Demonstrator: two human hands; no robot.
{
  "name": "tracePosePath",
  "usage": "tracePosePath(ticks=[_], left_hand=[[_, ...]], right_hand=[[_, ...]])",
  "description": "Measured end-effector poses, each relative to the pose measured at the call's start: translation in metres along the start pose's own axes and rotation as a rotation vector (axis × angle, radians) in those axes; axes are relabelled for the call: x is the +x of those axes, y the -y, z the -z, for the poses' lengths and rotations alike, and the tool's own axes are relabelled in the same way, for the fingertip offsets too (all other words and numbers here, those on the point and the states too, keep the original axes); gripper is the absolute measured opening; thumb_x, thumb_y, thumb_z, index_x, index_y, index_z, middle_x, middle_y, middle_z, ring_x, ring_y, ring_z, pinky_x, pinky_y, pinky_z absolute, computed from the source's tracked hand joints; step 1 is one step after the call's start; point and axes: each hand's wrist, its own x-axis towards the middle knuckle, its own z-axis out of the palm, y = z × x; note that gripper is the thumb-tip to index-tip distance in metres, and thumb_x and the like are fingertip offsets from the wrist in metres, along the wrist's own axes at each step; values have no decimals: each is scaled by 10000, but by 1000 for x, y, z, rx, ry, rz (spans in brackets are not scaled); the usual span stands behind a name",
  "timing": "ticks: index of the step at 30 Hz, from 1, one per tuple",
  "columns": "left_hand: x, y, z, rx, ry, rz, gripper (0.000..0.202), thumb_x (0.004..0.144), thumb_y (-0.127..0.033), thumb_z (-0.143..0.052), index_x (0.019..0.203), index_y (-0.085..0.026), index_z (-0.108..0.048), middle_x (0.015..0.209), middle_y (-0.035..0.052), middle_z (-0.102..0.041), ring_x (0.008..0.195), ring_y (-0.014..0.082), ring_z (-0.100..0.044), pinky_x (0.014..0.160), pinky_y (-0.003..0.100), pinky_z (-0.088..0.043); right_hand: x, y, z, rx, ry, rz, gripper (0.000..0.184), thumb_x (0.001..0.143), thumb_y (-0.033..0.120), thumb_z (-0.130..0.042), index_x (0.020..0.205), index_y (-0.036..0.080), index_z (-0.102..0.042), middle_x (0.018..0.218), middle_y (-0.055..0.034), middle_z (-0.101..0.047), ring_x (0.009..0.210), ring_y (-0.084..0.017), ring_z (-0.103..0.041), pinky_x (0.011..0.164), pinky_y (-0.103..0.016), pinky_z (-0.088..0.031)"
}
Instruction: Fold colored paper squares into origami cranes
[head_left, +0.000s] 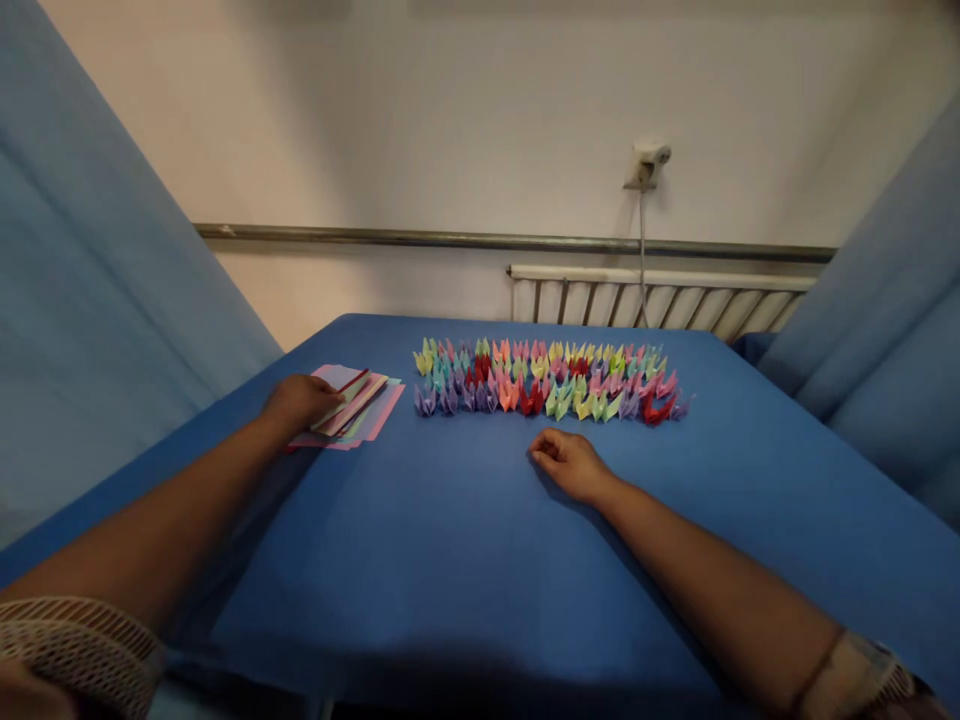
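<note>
A stack of coloured paper squares (367,405) lies at the left of the blue table (450,560). My left hand (298,402) rests on the stack's near-left side, fingers curled over the top sheets. Rows of several small folded paper cranes (547,380) in many colours stand in the middle of the table, further back. My right hand (570,463) lies on the cloth just in front of the cranes, fingers loosely curled, with nothing visible in it.
Blue curtains (90,300) hang at both sides. Behind the table runs a metal rail (487,241) on the wall, with a white radiator (652,295) and a wall socket with a cable (646,165).
</note>
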Motion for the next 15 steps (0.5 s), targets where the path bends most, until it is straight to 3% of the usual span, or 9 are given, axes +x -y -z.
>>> tracePosePath(ticks=[7,11,15], left_hand=[[-3,5,-2,-86,-17,14,388,765,-501,-647,771,-114,-679,505,5,-537,617,194,-541,581,271,-353],[-9,9,-8,-192,-31,21,308,838,-416,-560,818,-139,-694,567,21,-603,570,190,-569,540,275,-388],[-13,15,-15,-279,-53,-1,229,805,-337,-583,838,-137,-690,573,9,-613,566,184,-587,530,267,-404]], right_hand=[[0,4,1,0,5,-3,44,818,213,-564,819,204,-608,707,16,-631,630,-124,-570,590,-224,-417],[-1,3,1,9,15,-6,44,814,204,-565,818,198,-608,717,12,-634,645,-124,-575,601,-225,-420],[-3,0,1,26,30,-14,58,815,218,-555,829,199,-608,722,11,-634,640,-125,-573,590,-226,-416]])
